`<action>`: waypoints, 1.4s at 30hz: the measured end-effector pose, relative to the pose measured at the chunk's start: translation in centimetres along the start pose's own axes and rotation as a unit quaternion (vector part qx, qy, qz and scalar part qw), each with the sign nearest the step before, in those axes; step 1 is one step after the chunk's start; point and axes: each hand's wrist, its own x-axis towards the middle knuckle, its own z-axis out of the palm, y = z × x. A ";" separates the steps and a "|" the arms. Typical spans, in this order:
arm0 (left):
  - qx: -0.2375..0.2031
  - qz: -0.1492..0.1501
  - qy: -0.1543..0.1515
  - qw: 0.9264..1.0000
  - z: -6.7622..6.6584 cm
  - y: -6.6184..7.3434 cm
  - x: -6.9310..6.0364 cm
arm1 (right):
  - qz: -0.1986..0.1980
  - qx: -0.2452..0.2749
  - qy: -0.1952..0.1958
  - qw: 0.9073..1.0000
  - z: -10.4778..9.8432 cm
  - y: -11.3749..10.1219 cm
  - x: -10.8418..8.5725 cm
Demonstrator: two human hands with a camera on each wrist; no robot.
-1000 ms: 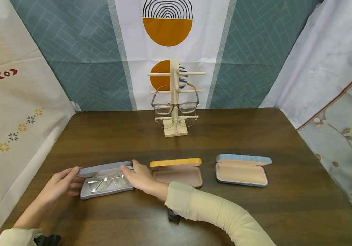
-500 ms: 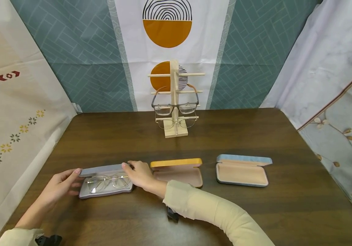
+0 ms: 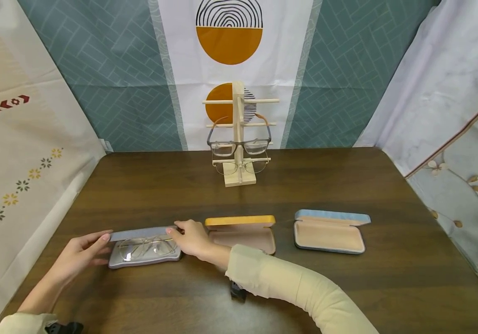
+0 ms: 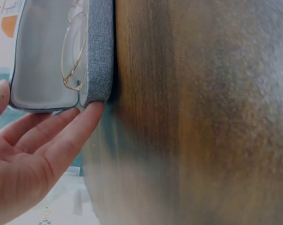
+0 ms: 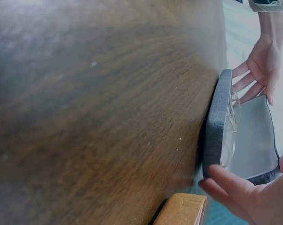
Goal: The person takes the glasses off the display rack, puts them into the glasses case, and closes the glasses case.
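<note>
A grey glasses case point(image 3: 144, 263) lies partly open at the left of the table, its lid tilted forward over the base. Inside rests a pair of thin gold-rimmed glasses point(image 4: 66, 80). My left hand point(image 3: 79, 256) holds the case's left end, thumb at the lid's edge and fingertips against the end of the base in the left wrist view. At the other end, my right hand point(image 3: 193, 239) has its thumb on the lid and fingers on the base; the right wrist view shows those fingers point(image 5: 230, 183) touching the case's corner.
A yellow glasses case point(image 3: 240, 221) stands open near my right forearm, and a blue glasses case point(image 3: 330, 236) is open farther right. Behind them, a wooden display stand point(image 3: 239, 134) carries dark-framed glasses point(image 3: 239, 143) and a thin-rimmed pair point(image 3: 227, 172).
The grey case's lid has tipped lower and toward me, covering more of the base. Both hands keep their places at its ends.
</note>
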 end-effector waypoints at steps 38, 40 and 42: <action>-0.172 0.028 -0.077 0.982 -0.9 -1.3 -0.9 | 0.060 0.124 -0.040 0.990 -0.4 0.0 -0.4; -0.179 0.030 -0.080 0.980 -0.9 -1.3 -0.9 | 0.061 0.122 -0.040 0.990 -0.4 -0.1 -0.4; -0.183 0.032 -0.083 0.979 -0.9 -1.4 -0.9 | 0.058 0.118 -0.039 0.991 -0.4 -0.1 -0.5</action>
